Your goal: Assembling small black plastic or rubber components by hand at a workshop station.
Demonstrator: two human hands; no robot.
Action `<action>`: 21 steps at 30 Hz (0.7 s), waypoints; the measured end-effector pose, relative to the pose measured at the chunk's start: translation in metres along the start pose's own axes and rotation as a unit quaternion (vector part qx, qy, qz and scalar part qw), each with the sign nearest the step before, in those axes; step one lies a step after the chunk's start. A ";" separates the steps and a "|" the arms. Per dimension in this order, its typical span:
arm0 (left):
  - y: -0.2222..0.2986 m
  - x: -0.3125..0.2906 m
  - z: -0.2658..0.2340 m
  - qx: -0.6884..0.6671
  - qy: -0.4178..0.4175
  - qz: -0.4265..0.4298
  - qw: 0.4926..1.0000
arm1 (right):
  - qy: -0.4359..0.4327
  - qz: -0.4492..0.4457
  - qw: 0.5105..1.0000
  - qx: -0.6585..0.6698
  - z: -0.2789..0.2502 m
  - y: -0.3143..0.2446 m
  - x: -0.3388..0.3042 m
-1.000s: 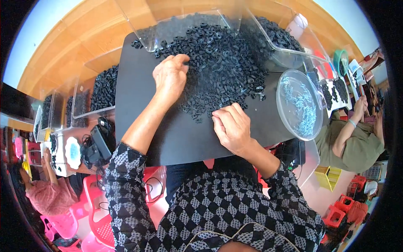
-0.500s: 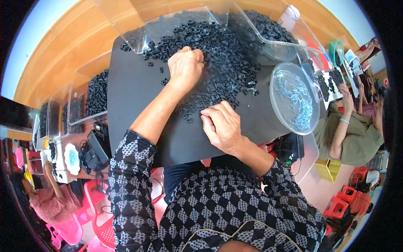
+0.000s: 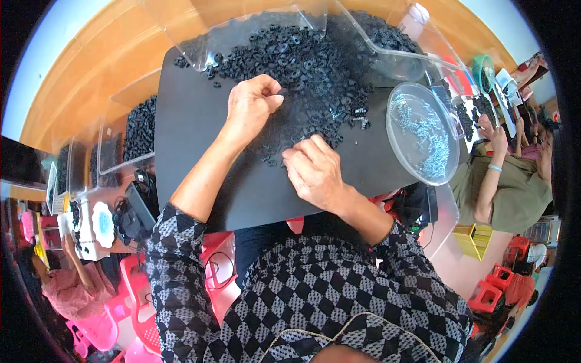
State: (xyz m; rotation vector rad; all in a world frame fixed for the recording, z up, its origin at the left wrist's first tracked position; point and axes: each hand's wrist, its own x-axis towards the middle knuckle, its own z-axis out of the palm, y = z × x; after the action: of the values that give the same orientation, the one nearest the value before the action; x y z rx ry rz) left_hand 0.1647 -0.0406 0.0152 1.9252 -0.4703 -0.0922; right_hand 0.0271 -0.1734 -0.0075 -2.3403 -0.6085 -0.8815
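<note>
A wide heap of small black plastic parts (image 3: 302, 54) spreads over the dark table (image 3: 187, 139). At its left side, above the table, my left hand (image 3: 249, 107) pinches a small black plastic part between thumb and forefinger; the fingers hide most of it. My right hand (image 3: 316, 172) is curled at the heap's near edge, fingertips drawn together. Whatever it holds is hidden. On the right, a round clear tray (image 3: 396, 154) contains many small silvery springs (image 3: 433, 154). Several springs (image 3: 361, 118) also lie among the black parts.
Clear plastic bins (image 3: 387, 54) of black parts stand along the table's far edge. More bins (image 3: 140, 130) are at the left, near a black boxy device (image 3: 140, 206). Co-workers sit on both sides, one in an olive top (image 3: 514, 187). A yellow basket (image 3: 472, 241) stands at lower right.
My left hand has drawn back from the heap, toward me and slightly left, and its thumb and forefinger now show pinched. My right hand stays at nearly the same spot.
</note>
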 end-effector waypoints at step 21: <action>0.023 -0.125 -0.006 -0.251 0.014 -0.136 0.958 | -0.025 0.089 0.996 -0.002 -0.022 0.038 0.001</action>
State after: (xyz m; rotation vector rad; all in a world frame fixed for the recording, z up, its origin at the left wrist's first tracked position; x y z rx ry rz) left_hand 0.0452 0.0030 0.0192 1.4755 -0.1380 -0.3303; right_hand 0.0400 -0.2153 -0.0060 -2.3844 -0.4097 -0.7449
